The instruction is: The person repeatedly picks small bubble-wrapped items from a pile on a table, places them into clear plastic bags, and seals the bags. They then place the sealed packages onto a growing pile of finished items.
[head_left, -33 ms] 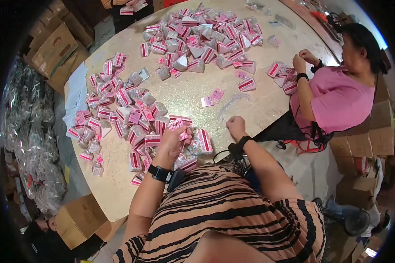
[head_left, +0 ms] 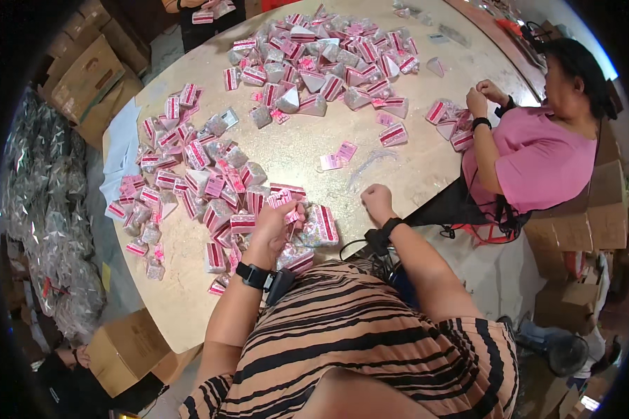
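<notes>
My left hand [head_left: 272, 232] is closed at the near edge of the table, its fingers and thumb on a pink printed tag [head_left: 282, 201]. Just beside it lies a clear wedge-shaped packet [head_left: 320, 227] with a pink-and-red striped band, filled with small pale bits. Another striped packet [head_left: 297, 260] rests under the wrist, close to my body. To the right, my right hand [head_left: 378, 203] is held curled with its fingertips pressed together; whatever they pinch is too small to make out. Thin clear plastic strands [head_left: 372, 165] lie beyond it, near two pink-and-white cards [head_left: 346, 150].
Heaps of similar packets cover the table's left side [head_left: 197, 155] and far side [head_left: 321, 56]. At the right, a person in a pink top [head_left: 548, 157] handles packets [head_left: 449, 120]. Cardboard boxes [head_left: 129, 349] and silvery wrapped goods [head_left: 49, 209] stand around the table.
</notes>
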Demonstrator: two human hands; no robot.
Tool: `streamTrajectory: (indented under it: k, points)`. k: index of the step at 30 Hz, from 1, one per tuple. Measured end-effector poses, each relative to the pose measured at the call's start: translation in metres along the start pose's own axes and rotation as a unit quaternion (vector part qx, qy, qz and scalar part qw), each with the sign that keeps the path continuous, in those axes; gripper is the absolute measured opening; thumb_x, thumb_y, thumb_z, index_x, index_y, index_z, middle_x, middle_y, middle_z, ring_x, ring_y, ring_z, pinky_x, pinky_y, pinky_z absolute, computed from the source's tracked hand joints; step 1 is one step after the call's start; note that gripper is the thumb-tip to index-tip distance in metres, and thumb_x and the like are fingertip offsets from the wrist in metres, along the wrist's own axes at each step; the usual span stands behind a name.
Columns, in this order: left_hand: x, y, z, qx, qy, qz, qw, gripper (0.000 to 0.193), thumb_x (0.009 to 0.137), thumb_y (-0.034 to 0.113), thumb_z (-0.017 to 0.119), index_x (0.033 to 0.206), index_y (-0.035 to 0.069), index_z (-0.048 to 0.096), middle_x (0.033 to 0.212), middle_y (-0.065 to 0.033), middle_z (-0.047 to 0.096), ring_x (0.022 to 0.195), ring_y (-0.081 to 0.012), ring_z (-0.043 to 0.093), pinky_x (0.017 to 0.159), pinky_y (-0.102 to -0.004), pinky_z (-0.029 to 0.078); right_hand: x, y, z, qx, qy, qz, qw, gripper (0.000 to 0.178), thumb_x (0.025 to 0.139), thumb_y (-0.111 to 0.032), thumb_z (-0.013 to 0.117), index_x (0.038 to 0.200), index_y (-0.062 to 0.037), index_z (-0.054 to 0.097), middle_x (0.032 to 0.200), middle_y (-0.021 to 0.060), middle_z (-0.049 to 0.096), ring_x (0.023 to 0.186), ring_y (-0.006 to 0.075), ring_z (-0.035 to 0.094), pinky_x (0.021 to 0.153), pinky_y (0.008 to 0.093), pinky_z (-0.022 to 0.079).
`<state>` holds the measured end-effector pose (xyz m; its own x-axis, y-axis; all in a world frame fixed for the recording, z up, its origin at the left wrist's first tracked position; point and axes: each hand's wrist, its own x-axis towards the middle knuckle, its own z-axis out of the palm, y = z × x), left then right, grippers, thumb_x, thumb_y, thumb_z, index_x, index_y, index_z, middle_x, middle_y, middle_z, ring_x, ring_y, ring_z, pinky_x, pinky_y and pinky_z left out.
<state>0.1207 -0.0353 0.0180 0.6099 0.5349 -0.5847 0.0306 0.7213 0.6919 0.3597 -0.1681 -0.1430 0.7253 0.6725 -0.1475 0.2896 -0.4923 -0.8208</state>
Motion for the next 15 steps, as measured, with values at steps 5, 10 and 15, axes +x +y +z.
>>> streamTrajectory:
  k: [5, 10, 15]
  points:
    - [0.007, -0.005, -0.006, -0.008, -0.015, -0.015, 1.000, 0.013, 0.088, 0.011, 0.054, 0.090, -0.002, 0.057, 0.072, -0.0080, 0.059, 0.060, -0.0160, 0.056, 0.049, -0.0249, 0.046, -0.005, -0.060, -0.026, 0.329, -0.102, 0.115, 0.932, 0.008, 0.081, -0.006, 0.058, 0.080, 0.0016, 0.056, 0.072, 0.0129, 0.063, 0.056, 0.0150, 0.061, 0.047, 0.0245, 0.049]
    - [0.000, -0.001, 0.007, -0.029, -0.044, 0.004, 0.999, 0.012, 0.088, 0.011, 0.055, 0.089, -0.001, 0.057, 0.070, -0.0068, 0.058, 0.059, -0.0149, 0.055, 0.047, -0.0230, 0.042, -0.014, -0.120, -0.039, 0.383, -0.176, 0.038, 0.906, 0.007, 0.081, -0.003, 0.057, 0.082, 0.0032, 0.054, 0.075, 0.0136, 0.063, 0.060, 0.0177, 0.063, 0.052, 0.0255, 0.051]
    - [-0.008, 0.007, 0.018, -0.047, -0.071, -0.015, 0.996, 0.014, 0.089, 0.013, 0.056, 0.087, 0.000, 0.059, 0.068, -0.0057, 0.058, 0.058, -0.0136, 0.054, 0.048, -0.0229, 0.041, -0.033, -0.173, -0.036, 0.253, -0.281, -0.115, 0.918, 0.003, 0.080, -0.001, 0.058, 0.079, 0.0016, 0.056, 0.070, 0.0066, 0.060, 0.060, 0.0117, 0.061, 0.054, 0.0233, 0.049]
